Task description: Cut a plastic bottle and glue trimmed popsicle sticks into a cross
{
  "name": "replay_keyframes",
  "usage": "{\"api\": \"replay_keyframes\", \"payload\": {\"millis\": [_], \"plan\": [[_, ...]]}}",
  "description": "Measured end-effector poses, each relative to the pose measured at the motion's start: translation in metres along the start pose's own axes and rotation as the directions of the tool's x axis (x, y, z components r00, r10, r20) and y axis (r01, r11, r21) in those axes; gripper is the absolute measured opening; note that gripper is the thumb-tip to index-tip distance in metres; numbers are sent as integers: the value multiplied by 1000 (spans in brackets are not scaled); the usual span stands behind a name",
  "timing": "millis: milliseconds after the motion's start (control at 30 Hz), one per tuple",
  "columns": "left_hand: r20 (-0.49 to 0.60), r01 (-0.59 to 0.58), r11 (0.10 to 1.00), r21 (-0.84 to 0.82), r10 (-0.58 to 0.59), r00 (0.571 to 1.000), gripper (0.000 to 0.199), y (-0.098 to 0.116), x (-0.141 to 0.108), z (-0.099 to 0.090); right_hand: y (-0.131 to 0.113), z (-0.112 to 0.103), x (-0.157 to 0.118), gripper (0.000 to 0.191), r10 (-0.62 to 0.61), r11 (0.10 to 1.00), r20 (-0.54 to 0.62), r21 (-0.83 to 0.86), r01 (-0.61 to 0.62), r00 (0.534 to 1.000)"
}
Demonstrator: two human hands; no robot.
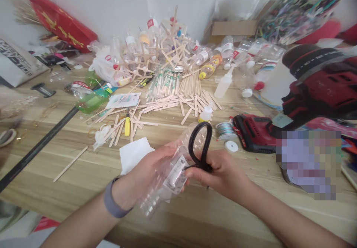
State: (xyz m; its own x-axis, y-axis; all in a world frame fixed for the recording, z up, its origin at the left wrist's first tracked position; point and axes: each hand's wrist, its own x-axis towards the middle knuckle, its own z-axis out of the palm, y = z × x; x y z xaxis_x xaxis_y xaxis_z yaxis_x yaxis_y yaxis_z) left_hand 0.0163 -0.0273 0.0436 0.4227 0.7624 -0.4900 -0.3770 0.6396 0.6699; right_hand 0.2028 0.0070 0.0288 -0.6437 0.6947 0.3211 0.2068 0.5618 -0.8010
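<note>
plastic bottle point(176, 173) gripped in left hand point(158, 158), black-handled scissors point(205, 163) in right hand point(224, 170).

Glossy, see-through, ribbed plastic bottle point(152, 200) above a smooth-looking, pale wood-grain tabletop point(83, 190).
At centre, black looped handles point(209, 140) with a plastic-like sheen; behind, matt, flat, pale wooden sticks point(164, 106) and a matt white paper sheet point(135, 152); upper right, a dull brown cardboard box point(234, 28).

Two hands point(225, 166); one held bottle point(175, 177); one black-handled tool point(205, 163); one yellow-handled screwdriver point(127, 126); one cardboard box point(234, 28).
</note>
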Motion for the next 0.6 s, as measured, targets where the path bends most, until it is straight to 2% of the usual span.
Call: {"api": "replay_keyframes", "payload": {"millis": [133, 267, 400, 467, 600], "plan": [[27, -6, 1000, -12, 7, 1000, 24, 2, -1, 1, -2, -7, 2, 48, -106, 983, -32, -152, 100, 994], [17, 2, 1000, 12, -2, 1000, 29, 1, -4, 4, -2, -13, 1, 47, -231, 911, -62, -363, 194, 971], [59, 41, 999, 30, -43, 997, 36, -1, -2, 2, -1, -17, -1, 46, -248, 867, 17, -442, 229, 969], [75, 48, 998, 29, -50, 996, 37, -1, -1, 1, 0, -17, -1, 46, -250, 858, 20, -458, 231, 968], [-45, -12, 998, 56, 15, 999, 27, 0, -4, 5, 1, -13, -2, 50, -226, 874, -17, -446, 195, 974]]}}
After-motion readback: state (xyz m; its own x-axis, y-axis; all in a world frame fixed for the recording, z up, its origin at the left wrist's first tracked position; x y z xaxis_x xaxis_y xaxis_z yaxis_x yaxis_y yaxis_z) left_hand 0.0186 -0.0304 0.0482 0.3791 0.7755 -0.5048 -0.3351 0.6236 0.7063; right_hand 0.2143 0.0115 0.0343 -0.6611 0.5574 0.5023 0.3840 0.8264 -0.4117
